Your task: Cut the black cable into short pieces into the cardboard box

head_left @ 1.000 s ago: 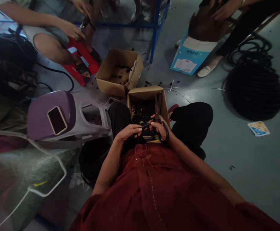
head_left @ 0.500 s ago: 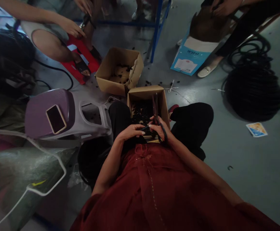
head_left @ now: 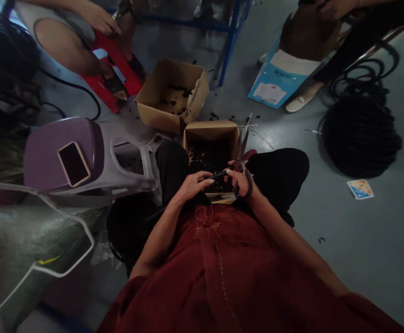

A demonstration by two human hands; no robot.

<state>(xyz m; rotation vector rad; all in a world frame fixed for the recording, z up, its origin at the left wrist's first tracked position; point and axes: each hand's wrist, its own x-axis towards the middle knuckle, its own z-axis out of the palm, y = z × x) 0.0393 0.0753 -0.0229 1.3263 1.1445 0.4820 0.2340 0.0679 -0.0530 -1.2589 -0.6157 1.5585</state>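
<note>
My left hand [head_left: 192, 183] is closed on a thin black piece of tubing [head_left: 215, 175] above a small cardboard box [head_left: 210, 131] between my knees. That box holds several black cut bits. My right hand [head_left: 240, 179] grips the black handles of a pair of scissors [head_left: 242, 152], blades pointing away from me over the box's right wall. The two hands nearly touch at the tubing.
A second cardboard box [head_left: 172, 95] stands just beyond. A purple stool [head_left: 49, 157] with a phone [head_left: 73, 163] on it lies on my left. Coiled black cable [head_left: 361, 134] is piled at the right. Other people sit across, near a blue-and-white bag [head_left: 274, 78].
The scissors have swung to the right, from over the box's middle to its right wall. My left hand stays on the black piece. The view has tilted slightly.
</note>
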